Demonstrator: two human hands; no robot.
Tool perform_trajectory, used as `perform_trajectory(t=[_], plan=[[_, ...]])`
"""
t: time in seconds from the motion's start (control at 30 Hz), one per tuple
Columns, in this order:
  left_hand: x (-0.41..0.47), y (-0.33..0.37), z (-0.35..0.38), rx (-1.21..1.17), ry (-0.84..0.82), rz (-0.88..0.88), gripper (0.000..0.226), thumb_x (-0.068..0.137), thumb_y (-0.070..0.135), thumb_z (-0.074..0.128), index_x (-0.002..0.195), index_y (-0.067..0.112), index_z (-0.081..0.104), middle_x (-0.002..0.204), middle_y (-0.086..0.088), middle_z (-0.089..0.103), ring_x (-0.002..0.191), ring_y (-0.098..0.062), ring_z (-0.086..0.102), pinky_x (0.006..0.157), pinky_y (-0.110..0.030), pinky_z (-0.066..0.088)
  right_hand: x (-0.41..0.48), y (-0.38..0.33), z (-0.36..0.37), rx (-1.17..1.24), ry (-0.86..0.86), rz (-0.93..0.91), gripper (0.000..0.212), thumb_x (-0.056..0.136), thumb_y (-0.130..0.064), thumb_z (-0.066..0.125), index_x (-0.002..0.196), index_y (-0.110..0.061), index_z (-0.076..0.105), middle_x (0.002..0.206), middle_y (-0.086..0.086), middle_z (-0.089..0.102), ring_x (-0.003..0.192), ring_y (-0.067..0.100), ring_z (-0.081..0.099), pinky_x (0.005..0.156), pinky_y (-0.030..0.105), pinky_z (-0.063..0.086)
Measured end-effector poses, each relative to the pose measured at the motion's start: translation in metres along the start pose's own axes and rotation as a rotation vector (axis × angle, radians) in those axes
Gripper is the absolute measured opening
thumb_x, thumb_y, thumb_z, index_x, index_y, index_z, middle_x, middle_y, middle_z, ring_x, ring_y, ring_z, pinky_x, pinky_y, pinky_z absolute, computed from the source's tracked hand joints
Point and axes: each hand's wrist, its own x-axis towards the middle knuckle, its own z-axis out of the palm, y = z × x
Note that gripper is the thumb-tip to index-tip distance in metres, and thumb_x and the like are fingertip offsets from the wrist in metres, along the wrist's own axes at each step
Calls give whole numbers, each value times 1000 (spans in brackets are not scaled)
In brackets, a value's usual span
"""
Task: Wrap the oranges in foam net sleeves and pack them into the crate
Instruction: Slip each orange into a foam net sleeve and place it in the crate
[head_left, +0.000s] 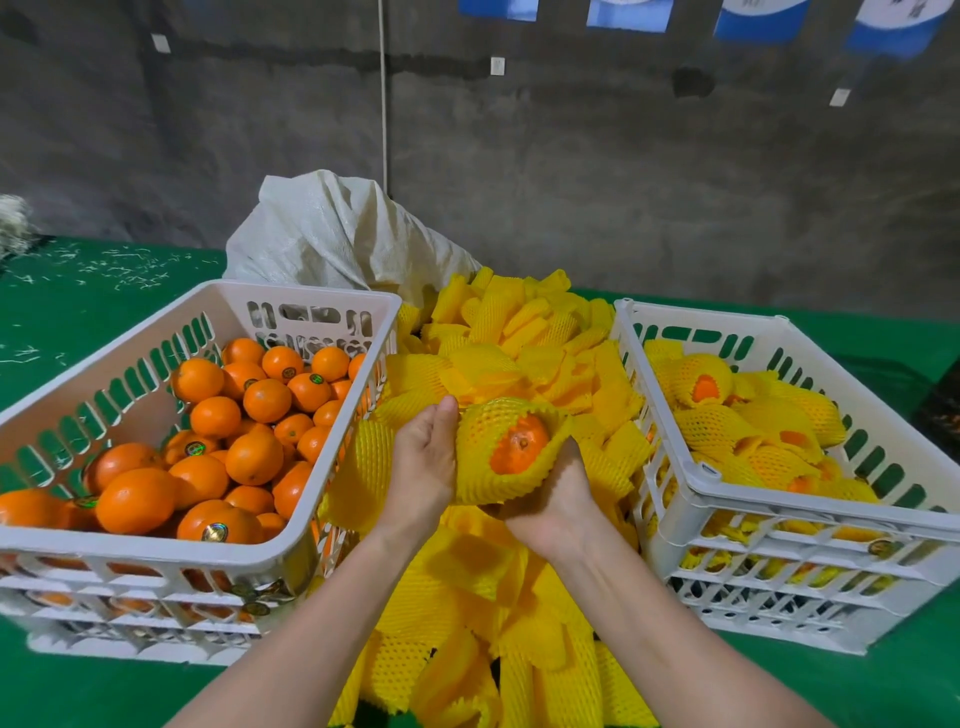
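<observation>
crates (332, 499): white moulded plastic, slotted, slightly glossy | sleeves (545, 332): yellow foam net, matt | oranges (254, 457): shiny dimpled peel | sack (332, 234): white woven plastic | surface (78, 312): green, matt

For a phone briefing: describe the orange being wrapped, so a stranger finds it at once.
Between the left crate and the right crate lies a heap of yellow foam sleeves. Above it, the right hand cups one orange, half sleeved, the left hand touching. Only it is outside the crates.

Yellow net sleeve (498, 457) — orange fruit (519, 449) — white crates (779, 519).
</observation>
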Motion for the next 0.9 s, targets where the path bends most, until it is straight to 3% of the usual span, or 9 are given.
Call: perform_trajectory(t=[0.13,0.23,0.33,0.4,0.47,0.53,0.6,0.73,0.9], plan=[[3,-4,1,117,44,116,40,96,25,44,71,-7,49,66,-14,43,65,-22,38,59,-49,34,1,1,-1,0,13,-48,30,91,-41,38,101,-22,59,96,10,62,85,26,58,74,35,45],[2,-3,1,172,15,112,44,90,34,46,73,-7,51,69,-20,48,67,-23,41,64,-55,38,3,2,-3,-49,0,-134,25,93,-36,40,90,-19,58,79,6,64,70,19,60,66,31,45],[6,6,-1,226,-17,-80,52,82,49,50,81,-2,57,80,-22,57,74,-24,51,75,-55,46,1,-1,-9,-157,-17,-247,32,94,-35,44,74,-18,62,65,2,65,58,11,62,58,24,51],[9,11,-5,169,-144,-370,53,83,60,48,91,10,64,94,-10,67,88,-22,62,86,-51,51,-1,-2,-13,-321,23,-358,31,93,-37,46,87,-15,67,88,9,69,80,15,66,76,33,54],[8,16,-7,-18,-361,-655,57,83,69,42,106,22,65,107,-10,70,91,-27,68,79,-47,56,-3,-3,-17,-567,73,-549,37,89,-43,49,98,-8,58,98,16,62,89,19,61,81,40,48],[7,19,-5,-143,-452,-792,64,76,74,43,109,23,65,100,-14,72,78,-32,71,60,-40,58,-3,-3,-21,-710,28,-681,37,81,-47,48,94,-12,50,89,4,56,82,9,56,69,29,46],[6,19,-3,-208,-445,-816,62,70,70,50,102,21,69,91,-14,74,73,-30,72,55,-37,57,-5,-3,-25,-742,-38,-720,34,77,-50,47,93,-20,46,86,-4,52,76,-2,53,63,17,44],[5,16,-5,-241,-487,-792,46,67,62,58,81,24,79,85,-12,74,70,-27,71,56,-38,58,-6,-3,-33,-828,-31,-811,42,82,-55,47,83,-13,40,73,-6,40,68,7,41,60,27,35],[3,20,-14,-281,-598,-892,62,67,59,61,104,9,67,87,-23,70,68,-38,69,57,-43,58,-13,-7,-34,-1056,18,-1136,69,88,-64,36,67,2,45,63,13,39,60,24,38,56,38,32]])
